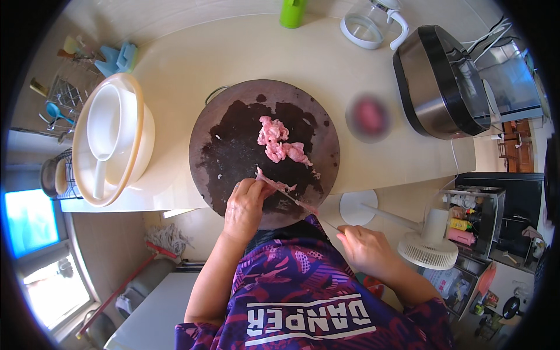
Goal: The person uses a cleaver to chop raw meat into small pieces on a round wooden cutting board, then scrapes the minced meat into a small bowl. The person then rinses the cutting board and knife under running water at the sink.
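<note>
A round, dark-stained chopping board [205, 144] lies on the counter before me. Pieces of raw pink meat [280, 142] sit near its middle. My left hand [247, 203] holds a piece of meat [267, 186] at the board's near edge. My right hand [363, 247] is closed around the handle of a knife [295, 201], seen nearly edge-on, its blade running up to the meat beside my left fingers. Bits of meat lie along the blade. The knife's handle is mostly hidden by my hand.
Left of the board is a cream basin [146, 148] with a white dipper [105, 127] in it. On the right are a blurred reddish item [369, 116], a steel-and-black appliance [433, 83] and a glass jug [365, 26]. A green container [292, 13] stands behind. A white fan [428, 249] is at lower right.
</note>
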The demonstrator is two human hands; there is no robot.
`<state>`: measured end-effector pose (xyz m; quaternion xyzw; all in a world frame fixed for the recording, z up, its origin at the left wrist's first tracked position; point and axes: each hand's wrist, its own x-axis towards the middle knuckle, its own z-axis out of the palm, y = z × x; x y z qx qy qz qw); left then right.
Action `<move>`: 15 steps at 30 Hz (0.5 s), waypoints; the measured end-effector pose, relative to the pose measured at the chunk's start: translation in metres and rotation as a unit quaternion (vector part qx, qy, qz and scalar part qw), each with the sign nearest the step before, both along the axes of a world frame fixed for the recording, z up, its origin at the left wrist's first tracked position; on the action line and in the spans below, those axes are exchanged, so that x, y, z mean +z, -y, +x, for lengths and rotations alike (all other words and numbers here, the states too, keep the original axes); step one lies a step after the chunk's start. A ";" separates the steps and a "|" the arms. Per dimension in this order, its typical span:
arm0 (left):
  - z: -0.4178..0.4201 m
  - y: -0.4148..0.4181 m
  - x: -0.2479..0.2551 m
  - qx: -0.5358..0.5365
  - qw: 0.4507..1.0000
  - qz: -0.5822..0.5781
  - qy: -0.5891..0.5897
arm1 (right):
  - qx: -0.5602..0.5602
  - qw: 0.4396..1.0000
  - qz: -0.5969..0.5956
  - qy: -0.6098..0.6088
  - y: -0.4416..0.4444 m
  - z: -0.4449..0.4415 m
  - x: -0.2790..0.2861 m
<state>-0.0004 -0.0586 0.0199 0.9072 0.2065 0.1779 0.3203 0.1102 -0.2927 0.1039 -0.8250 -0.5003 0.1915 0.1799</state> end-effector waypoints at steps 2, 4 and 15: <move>-0.001 -0.001 0.000 -0.001 1.000 0.002 -0.006 | 0.012 0.999 -0.031 -0.004 0.002 -0.002 0.000; -0.002 -0.001 -0.001 0.003 1.000 0.002 -0.006 | 0.020 0.998 -0.057 -0.014 -0.001 -0.002 -0.001; 0.000 -0.005 0.000 -0.022 0.999 -0.031 0.001 | 0.051 0.998 0.044 0.016 -0.132 0.004 -0.052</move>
